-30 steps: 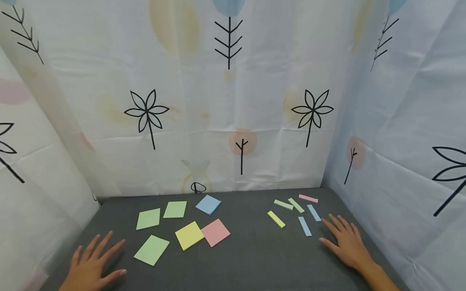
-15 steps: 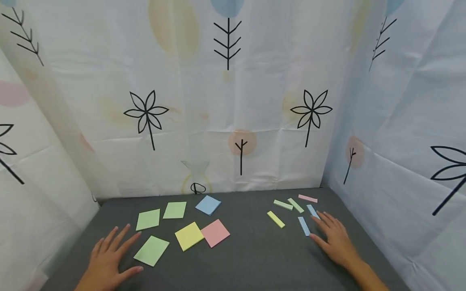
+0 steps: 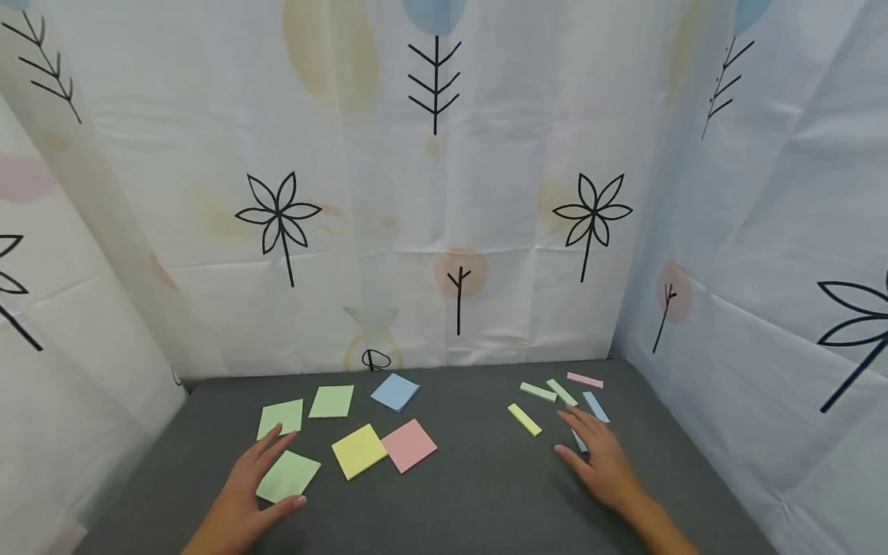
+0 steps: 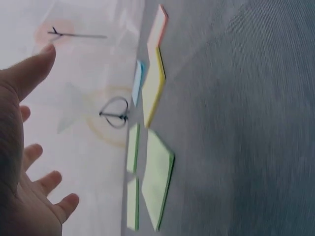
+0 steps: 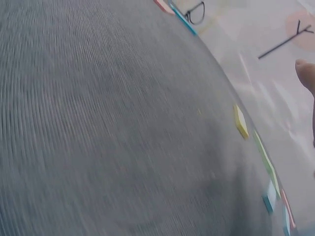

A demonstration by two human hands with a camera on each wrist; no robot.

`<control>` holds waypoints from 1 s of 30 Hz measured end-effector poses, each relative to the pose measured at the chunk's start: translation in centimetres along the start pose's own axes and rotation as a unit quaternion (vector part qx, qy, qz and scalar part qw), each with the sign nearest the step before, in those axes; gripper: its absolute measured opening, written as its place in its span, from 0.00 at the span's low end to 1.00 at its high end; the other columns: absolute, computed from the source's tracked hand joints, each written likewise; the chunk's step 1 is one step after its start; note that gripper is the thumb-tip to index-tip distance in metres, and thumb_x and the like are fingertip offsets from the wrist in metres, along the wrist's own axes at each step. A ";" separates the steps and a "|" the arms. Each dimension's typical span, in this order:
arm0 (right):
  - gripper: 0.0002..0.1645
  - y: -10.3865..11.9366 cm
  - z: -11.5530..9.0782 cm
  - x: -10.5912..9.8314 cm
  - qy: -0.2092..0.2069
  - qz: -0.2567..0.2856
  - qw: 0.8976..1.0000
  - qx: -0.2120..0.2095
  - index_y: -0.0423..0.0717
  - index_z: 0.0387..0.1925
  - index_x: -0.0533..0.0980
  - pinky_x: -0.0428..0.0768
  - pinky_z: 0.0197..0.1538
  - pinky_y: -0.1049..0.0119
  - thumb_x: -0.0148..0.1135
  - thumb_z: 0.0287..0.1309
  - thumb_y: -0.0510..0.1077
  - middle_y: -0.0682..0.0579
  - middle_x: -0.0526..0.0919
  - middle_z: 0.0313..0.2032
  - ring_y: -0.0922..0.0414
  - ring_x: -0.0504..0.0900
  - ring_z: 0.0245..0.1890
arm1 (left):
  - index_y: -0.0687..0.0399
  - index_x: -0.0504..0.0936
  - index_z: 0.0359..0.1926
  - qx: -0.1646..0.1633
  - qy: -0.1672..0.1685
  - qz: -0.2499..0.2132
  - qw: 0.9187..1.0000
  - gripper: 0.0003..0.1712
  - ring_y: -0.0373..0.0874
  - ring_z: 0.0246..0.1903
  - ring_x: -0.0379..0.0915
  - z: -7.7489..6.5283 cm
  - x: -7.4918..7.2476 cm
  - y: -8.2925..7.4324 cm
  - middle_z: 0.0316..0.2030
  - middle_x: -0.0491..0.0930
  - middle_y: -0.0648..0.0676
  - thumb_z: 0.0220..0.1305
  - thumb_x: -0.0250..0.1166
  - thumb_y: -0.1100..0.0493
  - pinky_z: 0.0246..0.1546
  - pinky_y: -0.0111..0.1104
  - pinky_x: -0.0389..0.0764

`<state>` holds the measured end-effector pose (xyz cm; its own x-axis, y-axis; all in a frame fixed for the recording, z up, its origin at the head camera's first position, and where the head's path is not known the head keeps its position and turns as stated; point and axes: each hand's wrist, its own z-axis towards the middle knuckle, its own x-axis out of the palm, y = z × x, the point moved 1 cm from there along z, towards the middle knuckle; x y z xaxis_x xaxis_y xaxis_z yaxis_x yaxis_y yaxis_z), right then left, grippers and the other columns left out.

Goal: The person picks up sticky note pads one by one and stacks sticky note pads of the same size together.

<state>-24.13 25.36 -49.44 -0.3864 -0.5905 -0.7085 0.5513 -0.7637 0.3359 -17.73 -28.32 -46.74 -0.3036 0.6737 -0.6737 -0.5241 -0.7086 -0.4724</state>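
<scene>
green pad, left hand spread nearby

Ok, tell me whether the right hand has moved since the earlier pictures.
Yes: in the head view, the right hand has moved left, closer to the yellow strip, which has stayed put.

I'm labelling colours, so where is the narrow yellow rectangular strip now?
In the head view, the narrow yellow rectangular strip lies right of centre, just left of the right hand, with a pale green rectangular strip behind it.
</scene>
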 end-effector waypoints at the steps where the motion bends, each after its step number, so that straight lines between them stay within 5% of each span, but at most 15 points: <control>1: 0.34 0.3 0.1 0.3 0.000 0.006 1.000 0.002 0.47 0.64 0.72 0.67 0.53 0.36 0.70 0.56 0.45 0.43 0.72 0.62 0.41 0.69 0.60 | 0.45 0.68 0.69 -0.007 0.000 -0.011 1.000 0.48 0.31 0.67 0.46 0.0 0.2 -0.3 0.71 0.59 0.49 0.45 0.78 0.56 0.53 0.49 0.57; 6: 0.35 1.7 0.1 1.7 -0.004 0.031 1.000 0.003 0.49 0.64 0.71 0.70 0.54 0.43 0.71 0.55 0.44 0.46 0.71 0.64 0.44 0.70 0.61 | 0.47 0.72 0.66 -0.009 -0.035 -0.029 0.999 0.44 0.25 0.63 0.56 0.2 1.2 -1.7 0.65 0.68 0.48 0.46 0.78 0.62 0.52 0.16 0.58; 13: 0.34 3.5 0.2 4.1 -0.009 0.070 0.997 -0.016 0.46 0.62 0.73 0.54 0.62 0.78 0.72 0.53 0.43 0.44 0.74 0.61 0.46 0.72 0.60 | 0.48 0.78 0.59 -0.081 -0.051 -0.036 0.995 0.33 0.31 0.49 0.76 0.1 3.2 -3.2 0.50 0.81 0.49 0.50 0.76 0.62 0.44 0.23 0.75; 21: 0.32 5.3 0.8 6.1 0.014 0.088 0.996 -0.020 0.47 0.62 0.74 0.72 0.55 0.49 0.71 0.54 0.45 0.46 0.77 0.58 0.49 0.74 0.59 | 0.53 0.80 0.57 -0.175 0.001 -0.072 0.982 0.28 0.46 0.48 0.80 0.5 6.0 -4.5 0.47 0.83 0.49 0.53 0.75 0.59 0.45 0.40 0.79; 25: 0.31 6.0 1.2 7.0 0.044 0.110 0.993 0.012 0.45 0.61 0.75 0.72 0.55 0.46 0.70 0.56 0.47 0.48 0.78 0.57 0.49 0.74 0.59 | 0.52 0.80 0.56 -0.213 0.036 -0.097 0.972 0.27 0.48 0.49 0.79 0.6 7.5 -4.8 0.47 0.83 0.49 0.54 0.74 0.57 0.48 0.42 0.78; 30: 0.29 7.1 1.8 8.2 0.080 0.142 0.986 0.046 0.45 0.60 0.75 0.71 0.57 0.46 0.67 0.59 0.50 0.50 0.78 0.56 0.49 0.74 0.59 | 0.54 0.80 0.55 -0.181 0.096 -0.108 0.973 0.26 0.52 0.50 0.78 0.8 8.7 -5.0 0.49 0.83 0.53 0.56 0.73 0.54 0.48 0.45 0.77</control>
<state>-24.76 14.61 -51.78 -0.1002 -0.7406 -0.6645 0.5476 -0.5986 0.5846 -18.43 -18.75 -49.81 -0.0444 0.7882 -0.6138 -0.2335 -0.6055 -0.7608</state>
